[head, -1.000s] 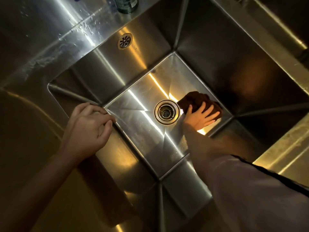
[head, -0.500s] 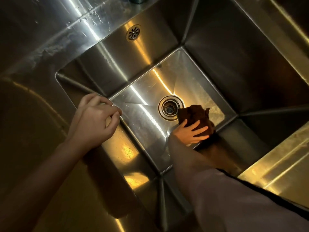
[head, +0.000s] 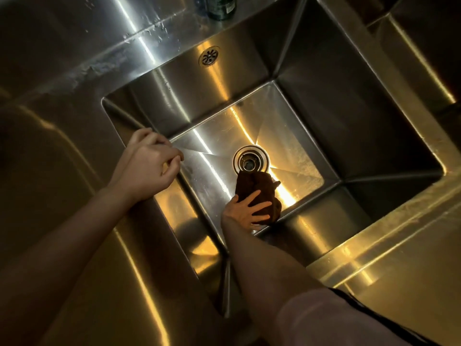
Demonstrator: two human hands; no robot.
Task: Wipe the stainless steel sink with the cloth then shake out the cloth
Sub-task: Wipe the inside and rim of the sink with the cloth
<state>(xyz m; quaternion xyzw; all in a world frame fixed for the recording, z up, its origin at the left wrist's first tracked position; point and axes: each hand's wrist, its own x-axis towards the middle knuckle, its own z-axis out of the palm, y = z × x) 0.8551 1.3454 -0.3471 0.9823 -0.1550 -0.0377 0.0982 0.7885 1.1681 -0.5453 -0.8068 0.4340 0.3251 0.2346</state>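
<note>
A deep stainless steel sink (head: 324, 78) fills the head view, with a round drain (head: 251, 162) in the middle of its floor. A dark brown cloth (head: 259, 187) lies crumpled on the sink floor just below the drain, touching its rim. My right hand (head: 245, 208) presses flat on the near part of the cloth, fingers spread. My left hand (head: 147, 166) rests on the sink's left rim with its fingers loosely curled and nothing in them.
An overflow grille (head: 209, 56) sits high on the far wall of the sink. A dark green bottle (head: 220, 7) stands on the wet counter behind the sink. A second basin edge (head: 411, 38) shows at the upper right.
My right hand has dragged the cloth leftwards and towards me, from right of the drain to just below it. My left hand stays on the rim.
</note>
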